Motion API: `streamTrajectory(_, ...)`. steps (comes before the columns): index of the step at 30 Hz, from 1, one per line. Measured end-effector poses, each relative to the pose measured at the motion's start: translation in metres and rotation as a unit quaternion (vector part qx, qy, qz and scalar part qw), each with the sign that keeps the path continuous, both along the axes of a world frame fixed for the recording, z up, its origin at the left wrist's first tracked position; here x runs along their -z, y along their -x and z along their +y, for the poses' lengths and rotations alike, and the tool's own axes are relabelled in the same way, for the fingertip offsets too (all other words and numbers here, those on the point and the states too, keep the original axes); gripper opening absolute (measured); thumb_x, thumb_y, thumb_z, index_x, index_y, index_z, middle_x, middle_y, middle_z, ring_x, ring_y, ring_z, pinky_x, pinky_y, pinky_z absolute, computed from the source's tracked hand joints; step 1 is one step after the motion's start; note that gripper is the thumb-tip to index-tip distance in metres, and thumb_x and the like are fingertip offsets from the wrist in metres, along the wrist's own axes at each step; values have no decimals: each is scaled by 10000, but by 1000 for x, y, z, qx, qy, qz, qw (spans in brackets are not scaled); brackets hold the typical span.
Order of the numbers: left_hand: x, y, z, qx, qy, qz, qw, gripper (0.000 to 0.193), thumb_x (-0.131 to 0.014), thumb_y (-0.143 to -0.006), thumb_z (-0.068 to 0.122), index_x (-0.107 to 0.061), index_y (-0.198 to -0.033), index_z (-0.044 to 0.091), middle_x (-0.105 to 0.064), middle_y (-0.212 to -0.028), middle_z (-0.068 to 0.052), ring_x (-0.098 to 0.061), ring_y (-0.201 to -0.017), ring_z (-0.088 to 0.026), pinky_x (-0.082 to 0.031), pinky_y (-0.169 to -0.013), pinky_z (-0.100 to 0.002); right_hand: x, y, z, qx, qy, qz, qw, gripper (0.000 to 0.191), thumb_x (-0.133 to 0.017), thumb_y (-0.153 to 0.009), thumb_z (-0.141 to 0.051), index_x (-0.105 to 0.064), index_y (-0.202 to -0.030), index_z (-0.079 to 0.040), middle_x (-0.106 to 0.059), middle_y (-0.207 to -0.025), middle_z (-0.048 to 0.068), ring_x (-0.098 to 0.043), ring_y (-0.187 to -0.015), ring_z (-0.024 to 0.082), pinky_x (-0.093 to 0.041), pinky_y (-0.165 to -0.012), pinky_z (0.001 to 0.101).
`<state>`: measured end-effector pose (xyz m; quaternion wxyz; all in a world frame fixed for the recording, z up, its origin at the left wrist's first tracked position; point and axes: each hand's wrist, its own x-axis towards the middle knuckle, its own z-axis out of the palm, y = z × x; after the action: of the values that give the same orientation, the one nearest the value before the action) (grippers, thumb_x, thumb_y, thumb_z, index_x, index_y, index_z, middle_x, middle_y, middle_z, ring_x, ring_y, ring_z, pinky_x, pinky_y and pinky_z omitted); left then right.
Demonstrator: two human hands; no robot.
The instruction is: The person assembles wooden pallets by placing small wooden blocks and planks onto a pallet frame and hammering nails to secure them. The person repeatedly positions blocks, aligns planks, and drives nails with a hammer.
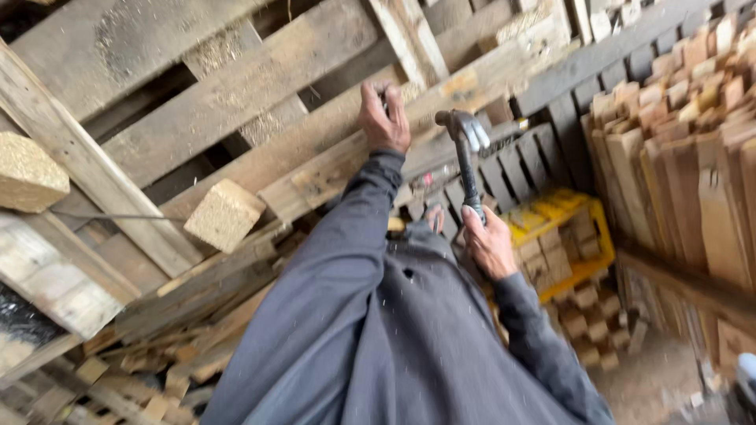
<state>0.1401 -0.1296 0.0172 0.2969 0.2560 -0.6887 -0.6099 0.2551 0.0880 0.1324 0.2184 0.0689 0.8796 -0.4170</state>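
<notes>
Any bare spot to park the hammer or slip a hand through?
Little. Dark gaps between the pallet boards left of the left hand could pass a hand. The yellow crate below the hammer, held by the right hand, is full; scrap crowds lower left.

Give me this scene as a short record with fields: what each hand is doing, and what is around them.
Left hand: pressed against a wooden pallet board, pinching something small, too blurred to tell
Right hand: closed around the handle of a claw hammer, head raised near the board
Clothing: dark grey sleeves
Right side: stacked wooden slats, yellow crate with wood blocks
Left side: pressed-wood blocks on pallets
</notes>
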Motion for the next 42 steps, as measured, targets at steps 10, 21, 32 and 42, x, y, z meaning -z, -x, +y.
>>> streamTrajectory(10,4,-4,-37,48,-623,86,776,241,-484,-1052,199,-592,-1039,-17,-703,-918,-167,-608,-730,-219,-512,-614,-360,22,-10,-5,59,79,-17,995,340,-608,-1029,-389,-570,-937,-64,-543,-663,-25,-482,-557,59,-419,-494,254)
streamTrajectory(21,-20,-51,-54,171,-669,110,715,150,-630,-1012,124,-670,-1103,12,-739,-1058,-159,-735,-938,-278,-624,-865,-389,18,-25,-8,110,204,-45,972,357,-609,-1041,-397,-563,-957,-54,-549,-632,-2,-496,-485,72,-412,-450,239)
streamTrajectory(32,7,-47,-49,180,-328,-36,927,180,-811,-945,193,-726,-958,35,-744,-883,-70,-623,-732,-127,-550,-646,-284,28,-23,-17,128,113,-134,976,463,-612,-1014,-476,-571,-910,-26,-567,-622,4,-510,-476,77,-415,-431,251)
streamTrajectory(42,16,-43,-34,213,61,-79,972,130,-824,-856,176,-789,-968,121,-804,-906,-7,-743,-741,-117,-607,-623,-271,18,-42,-31,134,141,-174,965,331,-636,-995,-396,-612,-988,-66,-509,-636,-14,-452,-465,72,-385,-412,260)
